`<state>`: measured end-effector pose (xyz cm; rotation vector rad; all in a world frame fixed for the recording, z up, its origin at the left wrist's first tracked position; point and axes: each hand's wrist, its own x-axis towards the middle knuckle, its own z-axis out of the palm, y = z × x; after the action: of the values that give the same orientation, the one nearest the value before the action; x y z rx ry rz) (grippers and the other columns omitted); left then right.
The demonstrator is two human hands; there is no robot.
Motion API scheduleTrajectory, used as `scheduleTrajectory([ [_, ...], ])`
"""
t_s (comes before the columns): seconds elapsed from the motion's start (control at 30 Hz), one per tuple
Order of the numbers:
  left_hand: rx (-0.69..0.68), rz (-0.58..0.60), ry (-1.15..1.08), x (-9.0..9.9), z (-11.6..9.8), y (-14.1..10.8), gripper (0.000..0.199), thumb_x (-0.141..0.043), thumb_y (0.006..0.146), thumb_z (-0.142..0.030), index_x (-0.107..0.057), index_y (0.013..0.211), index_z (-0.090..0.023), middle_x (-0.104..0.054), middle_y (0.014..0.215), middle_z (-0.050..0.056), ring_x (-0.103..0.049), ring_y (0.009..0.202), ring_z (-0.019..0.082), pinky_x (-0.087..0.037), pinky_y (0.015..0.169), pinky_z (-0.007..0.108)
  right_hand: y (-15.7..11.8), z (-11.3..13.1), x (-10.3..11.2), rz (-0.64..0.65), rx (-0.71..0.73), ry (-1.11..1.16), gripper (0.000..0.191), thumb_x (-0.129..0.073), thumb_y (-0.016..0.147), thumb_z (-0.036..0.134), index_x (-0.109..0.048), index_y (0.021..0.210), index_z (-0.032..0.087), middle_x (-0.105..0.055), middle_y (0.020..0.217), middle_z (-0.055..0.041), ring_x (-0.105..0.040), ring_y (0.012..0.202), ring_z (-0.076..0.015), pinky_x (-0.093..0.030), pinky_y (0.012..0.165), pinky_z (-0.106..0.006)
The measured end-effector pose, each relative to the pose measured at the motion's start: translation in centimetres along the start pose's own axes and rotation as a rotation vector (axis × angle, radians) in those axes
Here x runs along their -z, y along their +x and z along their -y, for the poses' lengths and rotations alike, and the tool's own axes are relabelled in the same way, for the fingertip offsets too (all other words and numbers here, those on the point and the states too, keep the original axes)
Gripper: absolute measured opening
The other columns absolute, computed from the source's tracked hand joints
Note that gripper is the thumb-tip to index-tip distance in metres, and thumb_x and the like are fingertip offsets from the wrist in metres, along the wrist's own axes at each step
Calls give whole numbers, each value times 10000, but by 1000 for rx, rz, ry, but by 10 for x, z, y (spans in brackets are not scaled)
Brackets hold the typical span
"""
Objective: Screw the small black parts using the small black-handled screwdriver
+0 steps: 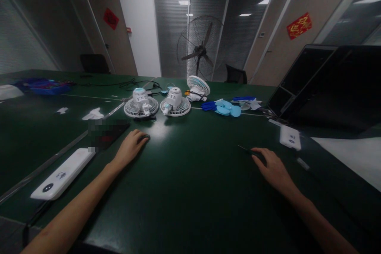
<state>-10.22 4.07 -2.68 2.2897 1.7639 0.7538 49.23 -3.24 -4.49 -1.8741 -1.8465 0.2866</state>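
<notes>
My left hand (133, 143) rests on the green tabletop at left of centre, fingers curled round a small dark object (145, 137) that is mostly covered. On the right, my right hand (272, 166) holds a thin screwdriver (247, 150) by its dark handle, with the shaft pointing left and lying low over the table. Beyond my left hand, two small white fans (141, 105) (175, 102) lie face down. A third small fan (198, 87) leans tilted behind them. Light blue fan blades (228, 108) lie to their right, beside a dark blue glove (208, 106).
A white power strip (64, 174) and a dark flat object (114, 135) lie at left. Black monitors (327, 87) stand at right, near a white box-like device (290, 137) and white paper (354, 156). Cables (127, 83) and a blue tray (49, 87) lie farther back.
</notes>
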Motion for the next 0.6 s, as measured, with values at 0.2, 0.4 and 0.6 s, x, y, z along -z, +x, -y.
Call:
scheduleTrajectory([
  [0.2, -189, 206, -188, -12, -61, -10, 333, -484, 1044, -446, -697, 1200, -245, -638, 1162, 85, -614, 1073, 267, -497, 934, 395, -10, 47, 1, 109, -55, 200, 431, -439, 1032, 498, -569, 1358, 247, -675, 1290, -132, -672, 1132, -331, -555, 913, -481],
  [0.4, -386, 370, -302, -54, -155, -15, 223, -597, 1014, -361, -698, 1185, -259, -648, 1153, 58, -603, 1045, 230, -473, 908, 382, -24, 130, -9, 284, 238, 360, 294, -574, 1023, 532, -679, 1220, 340, -727, 1048, -46, -686, 862, -272, -549, 753, -416],
  [0.6, -393, 358, -305, -66, -180, -18, 210, -601, 1014, -351, -705, 1174, -266, -653, 1142, 56, -593, 1008, 237, -445, 881, 403, -32, 139, -23, 289, 347, 408, 258, -628, 1010, 480, -700, 1193, 313, -724, 1002, -42, -680, 858, -260, -541, 726, -386],
])
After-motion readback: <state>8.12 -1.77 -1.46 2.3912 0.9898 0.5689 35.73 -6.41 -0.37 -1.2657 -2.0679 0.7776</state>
